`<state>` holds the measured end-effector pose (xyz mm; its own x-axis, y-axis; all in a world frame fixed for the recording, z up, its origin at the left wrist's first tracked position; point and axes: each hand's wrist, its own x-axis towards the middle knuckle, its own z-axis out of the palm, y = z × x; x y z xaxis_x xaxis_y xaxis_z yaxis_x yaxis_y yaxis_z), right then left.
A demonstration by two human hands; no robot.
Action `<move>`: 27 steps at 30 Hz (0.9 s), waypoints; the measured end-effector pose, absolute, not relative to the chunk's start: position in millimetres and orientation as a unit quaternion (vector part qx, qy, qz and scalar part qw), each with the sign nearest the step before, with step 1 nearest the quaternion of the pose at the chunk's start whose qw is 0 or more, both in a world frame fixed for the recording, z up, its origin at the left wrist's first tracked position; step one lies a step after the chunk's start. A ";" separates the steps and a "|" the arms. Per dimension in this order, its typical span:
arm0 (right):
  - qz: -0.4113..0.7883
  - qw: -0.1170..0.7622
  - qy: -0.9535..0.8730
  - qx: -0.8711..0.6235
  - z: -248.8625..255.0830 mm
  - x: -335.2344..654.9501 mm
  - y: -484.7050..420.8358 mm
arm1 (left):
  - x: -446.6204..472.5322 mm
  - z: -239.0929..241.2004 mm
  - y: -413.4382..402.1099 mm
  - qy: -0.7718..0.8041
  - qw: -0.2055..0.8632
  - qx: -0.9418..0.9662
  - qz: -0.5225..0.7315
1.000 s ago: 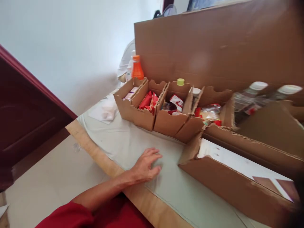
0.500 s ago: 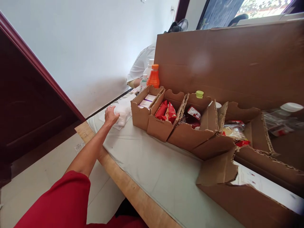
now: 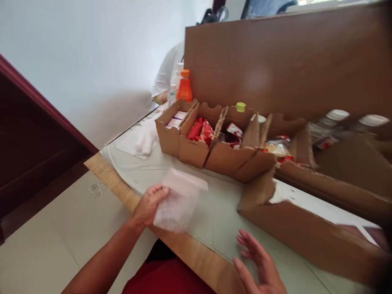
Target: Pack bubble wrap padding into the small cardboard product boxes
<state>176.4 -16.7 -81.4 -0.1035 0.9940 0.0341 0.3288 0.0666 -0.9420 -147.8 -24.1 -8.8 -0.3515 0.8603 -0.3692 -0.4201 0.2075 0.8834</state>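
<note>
My left hand [image 3: 151, 204] pinches one edge of a thin, translucent white bag [image 3: 180, 200], blurred by motion, in front of the table's near edge and over the grey-green cloth [image 3: 211, 220]. A folded strip runs along the bag's top. At the lower right, my right hand [image 3: 259, 265] is raised with fingers apart and nothing in it, beside the front cardboard box. More white sheets or bags [image 3: 142, 141] lie in a pile at the table's far left end.
Open cardboard boxes in a row hold white packets [image 3: 177, 119], red snack bags [image 3: 200, 130] and other packaged goods. A long box [image 3: 306, 232] stands nearer, at right. Bottles, one orange [image 3: 184, 87], stand behind. A person in a white sleeve [image 3: 170, 71] is partly hidden by a cardboard panel [image 3: 275, 65].
My left hand has come back from the white pile toward me, now with a bag in it. My right hand has entered at the lower right. The view has shifted.
</note>
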 end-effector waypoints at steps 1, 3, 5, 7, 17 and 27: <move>0.459 0.411 -0.607 -0.502 -75.2 171.1 -15.9 | -127.9 -16.3 -28.4 0.537 0.602 0.190 0.560; 0.523 0.443 -0.571 -0.452 -67.3 166.9 -12.3 | -96.8 -27.2 -33.7 0.512 0.680 0.202 0.484; 0.562 0.454 -0.527 -0.446 -65.0 170.0 -11.3 | -76.5 -31.2 -35.2 0.496 0.728 0.232 0.413; 0.571 0.450 -0.502 -0.469 -66.4 175.3 -15.7 | -63.5 -29.1 -33.9 0.481 0.757 0.267 0.353; 0.449 0.492 -0.449 -0.596 -48.0 207.2 -40.4 | -58.8 -21.3 -28.3 0.416 0.790 0.404 0.198; 0.223 0.417 -0.533 -0.702 -60.8 250.6 -26.6 | -89.1 -14.1 19.0 0.593 0.440 0.652 0.168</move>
<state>250.6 -26.6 -60.8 0.3328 0.9338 0.1314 0.5623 -0.0846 -0.8226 -89.1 19.0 -14.1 0.2390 0.9225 -0.3030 0.6257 0.0923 0.7745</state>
